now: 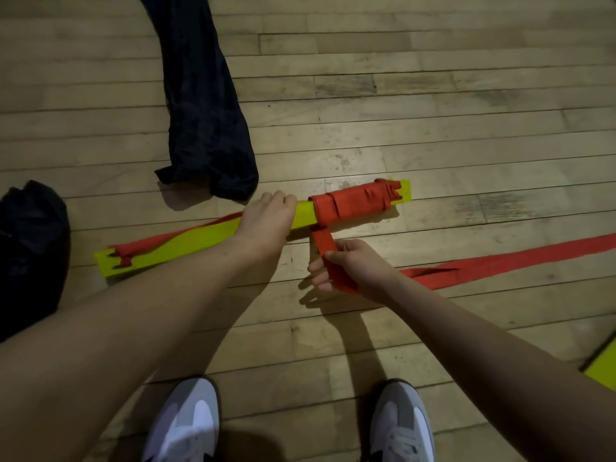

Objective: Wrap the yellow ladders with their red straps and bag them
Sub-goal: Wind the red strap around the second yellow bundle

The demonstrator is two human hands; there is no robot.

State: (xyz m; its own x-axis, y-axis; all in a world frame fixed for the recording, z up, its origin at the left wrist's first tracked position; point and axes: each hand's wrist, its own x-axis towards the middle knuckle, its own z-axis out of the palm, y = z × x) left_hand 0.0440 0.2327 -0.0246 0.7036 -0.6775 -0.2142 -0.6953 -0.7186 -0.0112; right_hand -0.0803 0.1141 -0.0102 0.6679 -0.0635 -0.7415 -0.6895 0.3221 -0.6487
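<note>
A flat stack of yellow ladder slats (200, 240) lies slantwise on the wooden floor. Red strap (353, 203) is wound several times around its right end. My left hand (266, 216) presses down on the middle of the stack, fingers curled over its far edge. My right hand (350, 266) grips the red strap just below the wound part, pulled toward me. The loose strap tail (500, 261) trails off to the right across the floor. Another red strap piece (150, 245) lies along the stack's left half.
A long dark bag (206, 121) lies on the floor beyond the stack. A second dark bag (30, 248) sits at the left edge. Another yellow slat (603, 365) peeks in at the right edge. My two grey-white shoes (186, 425) stand at the bottom.
</note>
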